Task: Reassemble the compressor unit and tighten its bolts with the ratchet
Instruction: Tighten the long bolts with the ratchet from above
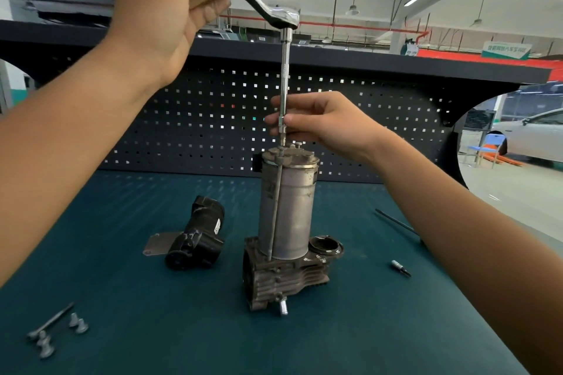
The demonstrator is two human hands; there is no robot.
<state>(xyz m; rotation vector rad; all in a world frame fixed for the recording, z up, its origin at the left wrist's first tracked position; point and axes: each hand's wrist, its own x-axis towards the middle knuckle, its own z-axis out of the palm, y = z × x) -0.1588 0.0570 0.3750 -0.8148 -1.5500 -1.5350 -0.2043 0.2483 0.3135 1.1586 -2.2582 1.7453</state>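
The compressor unit [286,216] stands upright on the teal mat, a grey cylinder on a finned metal base. A ratchet [262,7] with a long extension bar [285,82] stands vertically over a bolt at the cylinder's top cap. My left hand [161,6] grips the ratchet's black handle high at the upper left. My right hand [323,122] pinches the lower end of the extension just above the cap. A long through-bolt runs down the cylinder's front side.
A black plastic housing [198,237] lies left of the unit on a grey plate [157,243]. Loose bolts [56,332] lie at the front left. A small bit [400,267] and a thin rod [396,222] lie to the right. A dark pegboard [213,119] backs the bench.
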